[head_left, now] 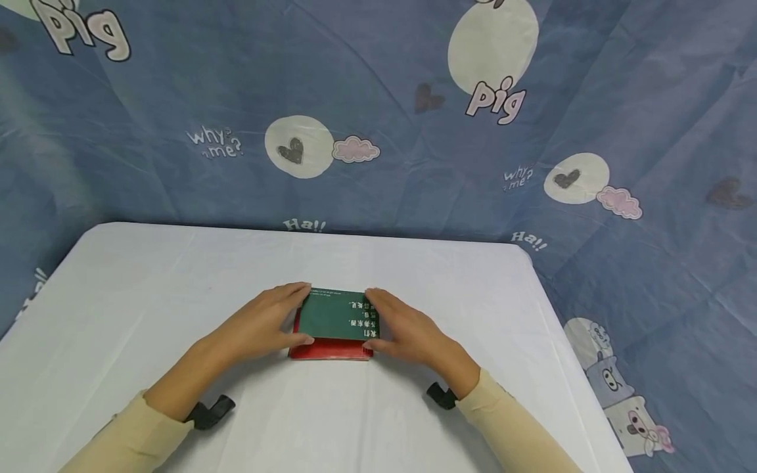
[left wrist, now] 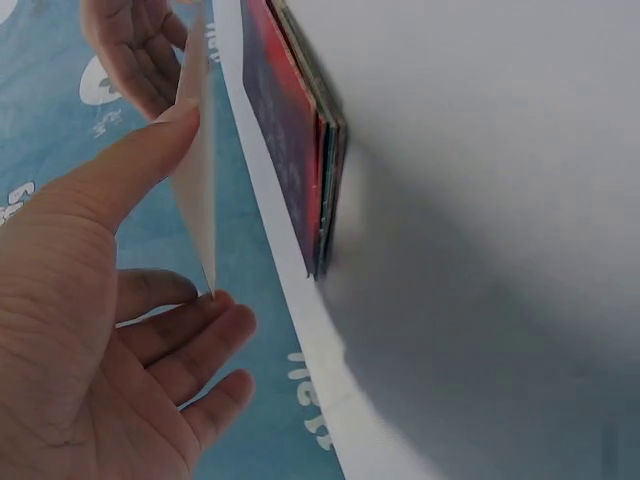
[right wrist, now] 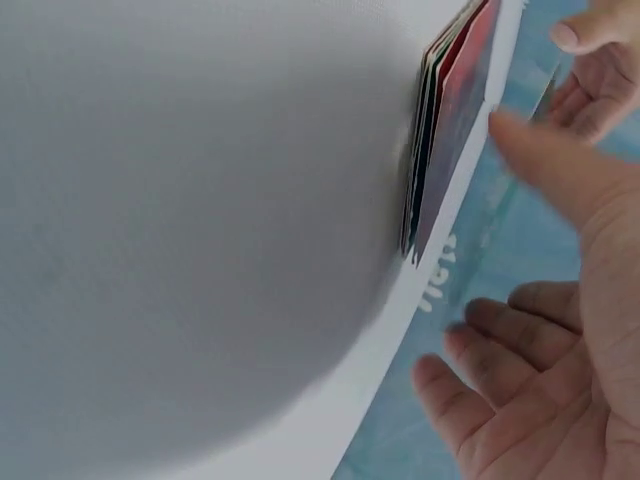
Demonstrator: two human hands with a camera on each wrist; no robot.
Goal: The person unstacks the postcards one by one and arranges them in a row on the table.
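Note:
A green card (head_left: 337,314) with white printed characters is held above a small stack of cards (head_left: 331,349), whose top one is red. My left hand (head_left: 269,322) grips the green card's left side, its thumb at the near corner and fingers at the far one. At the card's right side, my right hand (head_left: 411,328) holds it likewise with thumb and fingertips. The left wrist view shows the card's pale underside (left wrist: 198,190), apart from the stack (left wrist: 300,140). From the right wrist, the stack (right wrist: 445,120) appears edge-on, while the lifted card is thin and blurred.
The stack lies on a white-covered table (head_left: 284,407). Blue cloth (head_left: 384,184) printed with words and cartoon figures hangs behind the table and along its right side. Dark bands (head_left: 211,412) sit at both wrists, below beige sleeves (head_left: 138,437).

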